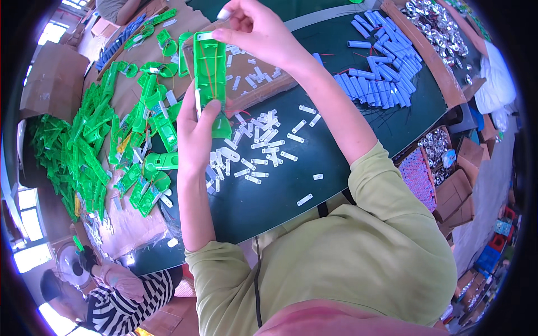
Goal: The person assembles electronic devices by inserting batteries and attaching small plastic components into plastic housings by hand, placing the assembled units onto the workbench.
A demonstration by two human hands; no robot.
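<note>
My left hand (194, 131) grips a long green plastic housing (212, 70) from below, its thumb on the lower part. The housing is held tilted up above the table, open side toward me, with thin red and yellow wires running inside. At its far end my right hand (260, 39) is closed, the thumb pressing a small white plastic strip (204, 36) against the housing's edge. The right index finger is raised apart from the thumb. Below the hands lies a loose pile of white plastic strips (272, 134) on the dark green table (269, 201).
Green housings (89, 140) heap up at the left on cardboard. Behind my hands is a cardboard tray (263, 96) of white pieces. Blue wired cylinders (386, 61) lie at the far right, beside a box of silver reflectors (431, 28). A person in stripes (134, 299) works at the lower left.
</note>
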